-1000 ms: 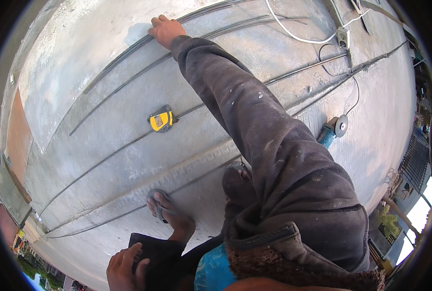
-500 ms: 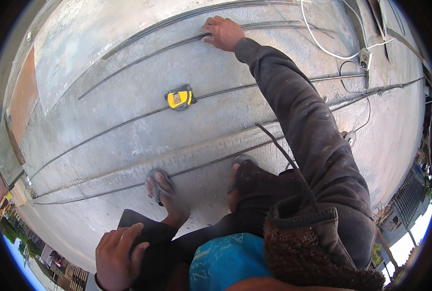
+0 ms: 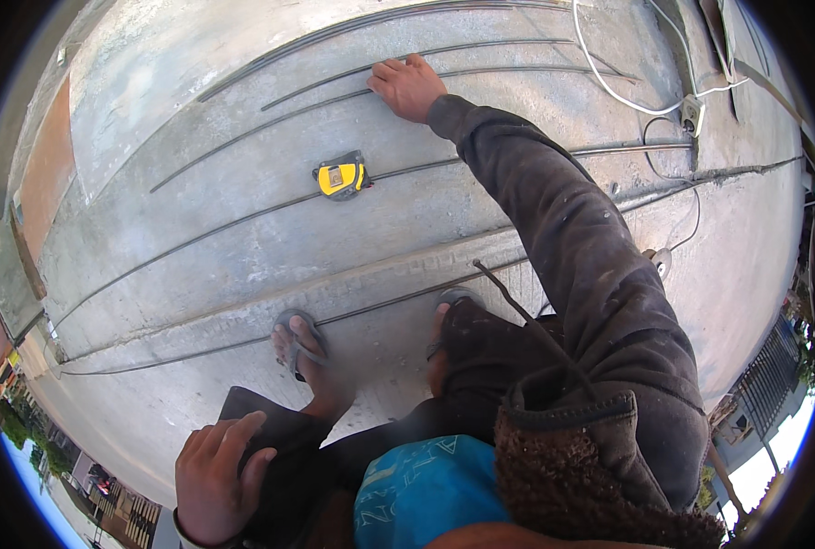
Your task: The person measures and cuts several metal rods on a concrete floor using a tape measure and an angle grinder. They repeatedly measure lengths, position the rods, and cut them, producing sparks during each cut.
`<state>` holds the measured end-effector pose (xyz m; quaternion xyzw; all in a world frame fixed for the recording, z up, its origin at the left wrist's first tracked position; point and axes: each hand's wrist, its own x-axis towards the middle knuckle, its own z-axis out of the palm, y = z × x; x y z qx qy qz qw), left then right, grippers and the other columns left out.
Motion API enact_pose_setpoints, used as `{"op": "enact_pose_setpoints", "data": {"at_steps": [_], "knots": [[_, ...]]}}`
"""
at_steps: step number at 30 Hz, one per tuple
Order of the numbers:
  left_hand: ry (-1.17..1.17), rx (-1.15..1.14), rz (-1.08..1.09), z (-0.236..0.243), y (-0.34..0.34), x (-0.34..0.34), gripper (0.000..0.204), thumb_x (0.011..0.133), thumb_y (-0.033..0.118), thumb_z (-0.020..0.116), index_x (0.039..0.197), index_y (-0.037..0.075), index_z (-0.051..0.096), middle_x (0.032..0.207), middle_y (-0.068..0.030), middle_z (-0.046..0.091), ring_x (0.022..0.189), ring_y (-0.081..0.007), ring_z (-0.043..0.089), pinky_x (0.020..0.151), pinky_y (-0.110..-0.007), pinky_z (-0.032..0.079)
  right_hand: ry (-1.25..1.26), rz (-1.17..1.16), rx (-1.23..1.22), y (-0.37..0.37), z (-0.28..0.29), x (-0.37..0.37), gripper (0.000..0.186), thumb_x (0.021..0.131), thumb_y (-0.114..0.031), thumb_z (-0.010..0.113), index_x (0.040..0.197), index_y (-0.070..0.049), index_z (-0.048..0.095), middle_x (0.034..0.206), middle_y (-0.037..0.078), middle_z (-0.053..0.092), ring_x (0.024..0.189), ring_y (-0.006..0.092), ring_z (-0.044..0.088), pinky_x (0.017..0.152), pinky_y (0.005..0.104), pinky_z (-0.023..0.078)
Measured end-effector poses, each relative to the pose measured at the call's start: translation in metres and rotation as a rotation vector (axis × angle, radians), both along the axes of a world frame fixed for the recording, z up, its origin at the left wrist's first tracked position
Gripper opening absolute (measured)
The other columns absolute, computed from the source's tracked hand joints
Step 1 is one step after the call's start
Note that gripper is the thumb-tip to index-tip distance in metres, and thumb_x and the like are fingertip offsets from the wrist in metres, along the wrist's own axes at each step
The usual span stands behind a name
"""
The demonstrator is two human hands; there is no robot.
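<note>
My right hand (image 3: 398, 82), below a dark grey sleeve, has its fingers curled on a thin steel rod (image 3: 316, 78) lying on the concrete. A bundle of similar rods (image 3: 288, 48) lies farther back. A yellow-and-black tape measure (image 3: 341, 178) rests on a longer rod nearer me. My left hand (image 3: 220, 480) rests on my dark trouser knee at lower left, fingers bent and thumb apart, holding nothing visible.
A white cable (image 3: 609, 91) runs to a socket block (image 3: 692, 116) at right. An angle grinder (image 3: 662, 263) is mostly hidden behind my sleeve. A shallow concrete step (image 3: 380, 265) crosses just beyond my sandalled feet. A brown board (image 3: 48, 169) lies at far left.
My right hand has left the back bundle for the nearer rods, where two rods now lie farther apart. The view has also shifted. My left hand stays on my knee.
</note>
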<state>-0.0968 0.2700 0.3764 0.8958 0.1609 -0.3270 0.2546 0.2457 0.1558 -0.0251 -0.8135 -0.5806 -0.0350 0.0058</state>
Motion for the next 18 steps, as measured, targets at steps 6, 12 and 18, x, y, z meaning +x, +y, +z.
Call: {"op": "enact_pose_setpoints", "data": {"at_steps": [6, 12, 18], "knots": [[0.002, -0.019, -0.016, -0.002, 0.006, 0.008, 0.033, 0.083, 0.012, 0.068, 0.113, 0.002, 0.060, 0.090, -0.0135, 0.066, 0.083, -0.0318, 0.062, 0.074, -0.041, 0.048, 0.198, -0.322, 0.149, -0.014, 0.001, 0.026, 0.019, 0.089, -0.023, 0.060, 0.105, -0.015, 0.066, 0.106, 0.002, 0.059, 0.108, 0.0187, 0.058, 0.085, 0.0443, 0.049], [0.068, -0.064, -0.041, -0.001, 0.002, 0.002, 0.031, 0.093, 0.016, 0.060, 0.121, 0.004, 0.060, 0.103, -0.0165, 0.066, 0.092, -0.0327, 0.063, 0.080, -0.040, 0.050, 0.167, -0.422, 0.076, -0.001, 0.001, 0.024, 0.019, 0.089, -0.017, 0.054, 0.103, -0.014, 0.067, 0.109, 0.007, 0.058, 0.108, 0.0231, 0.056, 0.088, 0.0448, 0.046], [0.102, -0.093, 0.015, -0.006, -0.005, 0.014, 0.032, 0.094, 0.018, 0.058, 0.123, 0.005, 0.060, 0.101, -0.0150, 0.067, 0.086, -0.0280, 0.064, 0.079, -0.037, 0.050, 0.226, -0.350, 0.162, -0.028, 0.025, 0.004, 0.021, 0.088, -0.015, 0.056, 0.107, -0.015, 0.066, 0.109, 0.006, 0.058, 0.108, 0.0220, 0.055, 0.088, 0.0404, 0.045]]}}
